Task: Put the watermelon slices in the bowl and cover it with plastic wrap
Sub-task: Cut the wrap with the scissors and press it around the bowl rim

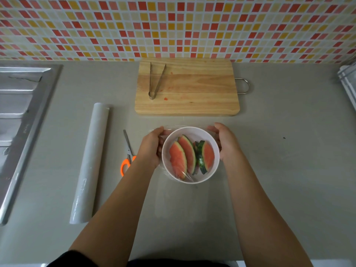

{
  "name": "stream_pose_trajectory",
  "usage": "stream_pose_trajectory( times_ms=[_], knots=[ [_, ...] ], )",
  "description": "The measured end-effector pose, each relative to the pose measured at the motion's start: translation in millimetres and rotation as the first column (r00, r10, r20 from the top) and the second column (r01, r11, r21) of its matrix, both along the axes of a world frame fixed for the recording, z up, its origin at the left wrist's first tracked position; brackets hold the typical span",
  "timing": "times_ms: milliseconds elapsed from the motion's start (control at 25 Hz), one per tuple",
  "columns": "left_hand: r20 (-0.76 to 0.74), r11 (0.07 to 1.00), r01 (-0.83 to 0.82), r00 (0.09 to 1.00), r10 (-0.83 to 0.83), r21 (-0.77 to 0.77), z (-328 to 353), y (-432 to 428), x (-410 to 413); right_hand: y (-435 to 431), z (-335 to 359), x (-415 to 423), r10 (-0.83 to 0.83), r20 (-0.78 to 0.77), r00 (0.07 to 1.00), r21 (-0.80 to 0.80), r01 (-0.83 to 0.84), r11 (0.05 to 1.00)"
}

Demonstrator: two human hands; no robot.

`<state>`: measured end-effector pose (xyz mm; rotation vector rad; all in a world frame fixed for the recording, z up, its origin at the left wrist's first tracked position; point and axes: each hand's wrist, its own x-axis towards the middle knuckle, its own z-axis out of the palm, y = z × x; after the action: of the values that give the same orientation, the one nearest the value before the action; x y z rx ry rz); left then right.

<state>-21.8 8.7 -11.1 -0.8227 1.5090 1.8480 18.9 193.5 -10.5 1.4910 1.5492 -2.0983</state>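
A white bowl (192,132) stands on the grey counter and holds three watermelon slices (190,157) with red flesh and green rind. A clear sheet of plastic wrap (183,175) lies over the bowl, and its loose edges spread onto the counter around it. My left hand (152,147) cups the bowl's left side, fingers curved against the wrap on the wall. On the opposite side, my right hand (224,142) cups the bowl the same way. Both thumbs lie near the far rim.
A roll of plastic wrap (90,162) lies left of the bowl, with orange-handled scissors (128,155) beside my left wrist. Behind the bowl, metal tongs (156,81) rest on a wooden cutting board (192,93). A steel sink (19,122) is at the far left.
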Motion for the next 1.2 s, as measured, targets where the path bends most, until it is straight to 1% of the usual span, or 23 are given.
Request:
stream_pose_trajectory(
  times_ms=[80,160,280,360,440,560,600,720,840,920,1000,1040,1120,1200],
  knots=[
    [-0.053,0.998,0.045,0.997,-0.047,-0.036,0.4,2.7,-0.8,1.6,2.5,-1.2,-0.049,-0.048,0.998,-0.063,0.046,0.997],
    [-0.157,0.982,0.104,0.979,-0.129,-0.158,0.8,5.1,-1.4,1.4,3.3,-2.2,-0.077,-0.078,0.994,-0.086,0.07,0.994],
    [-0.26,0.953,0.132,0.943,-0.205,-0.272,-0.1,6.0,0.6,-1.4,-1.9,-3.1,-0.059,-0.098,0.993,-0.052,0.054,0.997],
    [-0.28,0.936,0.146,0.93,-0.24,-0.32,-1.5,6.7,0.4,-3.7,-3.5,-4.5,-0.036,-0.12,0.992,-0.025,0.034,0.999],
    [-0.274,0.932,0.164,0.926,-0.258,-0.322,-1.3,6.1,-0.9,-4.9,-3.5,-5.3,-0.02,-0.129,0.991,-0.023,0.018,1.0],
    [-0.21,0.942,0.215,0.939,-0.272,-0.259,-2.0,4.3,-1.9,-4.9,-4.5,-4.9,0.007,-0.094,0.996,-0.038,-0.011,0.999],
    [-0.178,0.943,0.23,0.945,-0.276,-0.239,-2.1,3.7,-2.0,-5.3,-5.2,-4.8,0.023,-0.078,0.997,-0.017,-0.025,1.0],
    [-0.11,0.946,0.26,0.952,-0.285,-0.193,-3.0,3.2,-2.6,-5.8,-7.1,-4.3,0.061,-0.053,0.997,0.12,-0.055,0.991],
    [-0.119,0.963,0.225,0.963,-0.243,-0.152,-3.3,4.1,0.4,-6.4,-9.6,-5.6,0.031,-0.068,0.997,0.191,-0.018,0.981],
    [-0.163,0.972,0.154,0.969,-0.184,-0.18,-5.4,5.2,4.5,-6.2,-11.7,-6.5,0.026,-0.062,0.998,0.254,-0.009,0.967],
    [-0.152,0.965,0.067,0.982,-0.108,-0.255,-8.0,5.7,4.5,-4.5,-13.3,-7.5,0.016,-0.048,0.999,0.306,-0.001,0.952],
    [-0.139,0.956,0.041,0.987,-0.084,-0.29,-10.2,5.6,3.4,-4.5,-12.6,-8.3,0.003,-0.056,0.998,0.299,0.014,0.954],
    [-0.124,0.941,0.032,0.989,-0.078,-0.337,-12.0,5.7,2.1,-4.0,-12.3,-9.2,-0.003,-0.074,0.997,0.278,0.024,0.96],
    [-0.121,0.931,0.037,0.989,-0.086,-0.364,-14.5,5.6,2.5,-4.3,-11.8,-9.0,-0.004,-0.061,0.998,0.327,0.024,0.945]
  ],
)
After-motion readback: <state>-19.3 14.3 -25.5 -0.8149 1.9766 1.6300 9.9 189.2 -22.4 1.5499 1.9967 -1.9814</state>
